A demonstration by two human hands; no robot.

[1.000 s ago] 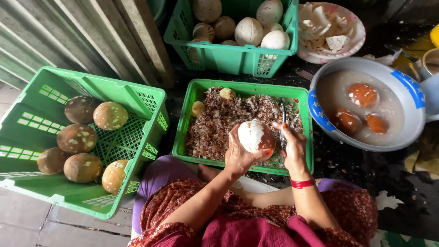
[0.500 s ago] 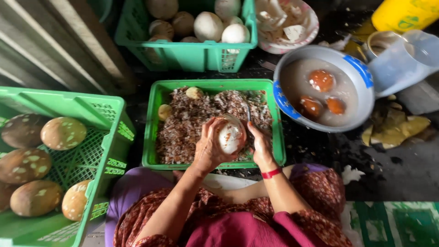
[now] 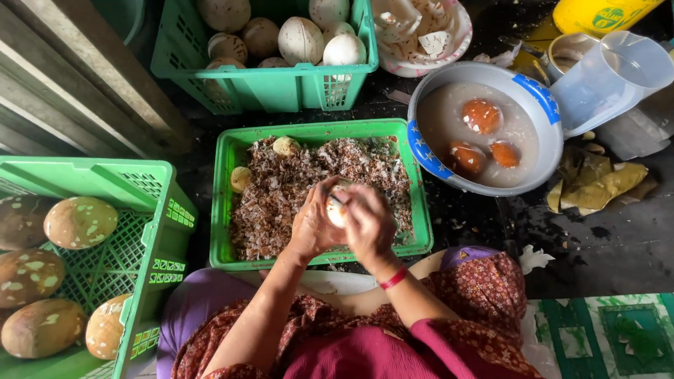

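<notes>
Peeling in progress — left hand [image 3: 312, 228] cups the pale coconut [image 3: 337, 209], right hand [image 3: 368, 224] closed over it, above the scrap basket's [image 3: 232, 161] near edge. Next: turn it, pare remaining husk.

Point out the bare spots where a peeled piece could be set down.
Dark floor right of the shavings crate, below the bowl, is mostly bare. Narrow strip between the upper crate and shavings crate. Crates and bowl are crowded; both hands, left hand and right hand, cover the white round piece.
</notes>
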